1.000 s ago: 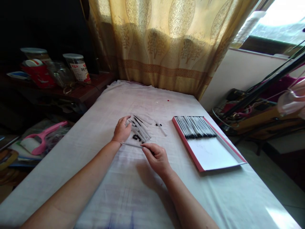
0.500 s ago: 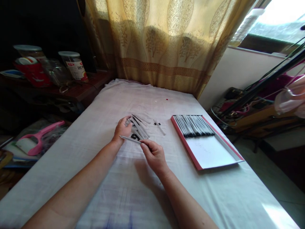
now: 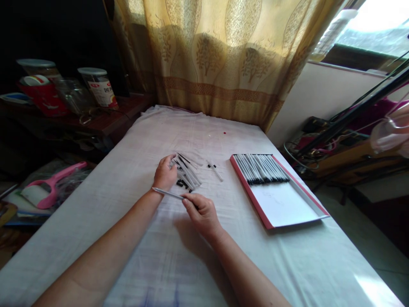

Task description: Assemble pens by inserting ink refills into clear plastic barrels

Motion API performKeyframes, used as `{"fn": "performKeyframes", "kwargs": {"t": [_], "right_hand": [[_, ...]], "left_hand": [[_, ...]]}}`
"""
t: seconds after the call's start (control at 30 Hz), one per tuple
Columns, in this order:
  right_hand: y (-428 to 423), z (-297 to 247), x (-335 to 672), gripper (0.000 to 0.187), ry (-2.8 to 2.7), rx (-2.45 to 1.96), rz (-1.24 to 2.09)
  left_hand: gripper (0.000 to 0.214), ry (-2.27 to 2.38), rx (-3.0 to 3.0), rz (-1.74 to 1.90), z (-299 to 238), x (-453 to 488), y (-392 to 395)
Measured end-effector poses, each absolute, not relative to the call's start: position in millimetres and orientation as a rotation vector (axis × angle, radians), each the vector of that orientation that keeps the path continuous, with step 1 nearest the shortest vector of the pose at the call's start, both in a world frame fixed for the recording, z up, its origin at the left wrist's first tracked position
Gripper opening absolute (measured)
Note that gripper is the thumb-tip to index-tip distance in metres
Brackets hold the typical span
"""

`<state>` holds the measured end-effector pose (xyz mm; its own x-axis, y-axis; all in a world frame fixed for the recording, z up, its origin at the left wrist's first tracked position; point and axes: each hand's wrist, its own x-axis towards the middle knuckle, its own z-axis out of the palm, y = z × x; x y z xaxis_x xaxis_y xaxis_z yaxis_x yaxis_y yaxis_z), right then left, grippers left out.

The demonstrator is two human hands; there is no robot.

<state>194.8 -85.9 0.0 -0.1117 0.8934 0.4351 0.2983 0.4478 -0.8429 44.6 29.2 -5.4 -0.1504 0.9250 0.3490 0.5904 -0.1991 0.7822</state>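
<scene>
My right hand (image 3: 203, 214) is closed around a pen (image 3: 169, 194) with a clear barrel, its tip pointing left across my left wrist. My left hand (image 3: 165, 172) rests at the left edge of a loose pile of clear pen barrels (image 3: 191, 175), with thumb and forefinger apart; its other fingers are partly hidden. Thin dark refills (image 3: 184, 159) lie at the top of the pile. Several small black caps (image 3: 182, 183) sit just below it. A single clear barrel (image 3: 218, 174) lies to the right, near two black pieces (image 3: 214, 166).
On the right, a red-edged box lid (image 3: 252, 200) holds a row of pens (image 3: 262, 168) with black ends. A small red bit (image 3: 224, 133) lies farther back on the white cloth (image 3: 143, 264). Jars (image 3: 99, 87) stand on a side cabinet at left, above a pink-handled item (image 3: 53, 183).
My right hand has moved slightly left and down with the pen, whose tip now crosses my left wrist. My left hand stays nearly still beside the pile.
</scene>
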Motion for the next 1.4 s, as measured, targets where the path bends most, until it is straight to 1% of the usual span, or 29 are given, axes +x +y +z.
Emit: {"fn": "performKeyframes", "kwargs": {"t": [0.2,0.3,0.43,0.47,0.57,0.7,0.8,0.9,1.0,1.13,1.4], "right_hand": [[-75,-2,208,0.024,-1.354,-1.244,0.626],[-72,-2,218,0.027,-1.237,-1.268,0.677],[-67,-2,229,0.031,-1.029,-1.311,0.788],[-66,-3,231,0.032,-0.987,-1.316,0.806],[-64,-7,233,0.030,-0.908,-1.321,0.863],[-67,-5,232,0.030,-0.881,-1.316,0.927],[-71,0,229,0.030,-0.902,-1.297,0.976],[-75,6,229,0.026,-0.952,-1.259,1.033],[-79,11,228,0.021,-1.022,-1.235,1.068],[-82,13,227,0.019,-1.089,-1.227,1.065],[-82,16,229,0.020,-1.095,-1.269,1.070]], "left_hand": [[0.043,1.754,1.897,1.226,8,27,25],[0.041,1.812,1.949,1.170,14,4,27],[0.019,1.778,2.061,0.987,13,-21,24],[0.016,1.753,2.111,0.923,11,-25,21],[0.020,1.752,2.307,0.720,6,-29,11],[0.026,1.764,2.462,0.626,1,-27,-1],[0.024,1.776,2.528,0.660,-1,-25,-6],[0.021,1.729,2.495,0.847,1,-24,-12],[0.022,1.601,2.330,0.992,6,-20,-21],[0.024,1.581,2.084,0.966,10,-12,-35],[0.024,1.492,2.015,0.987,10,-1,-44]]}}
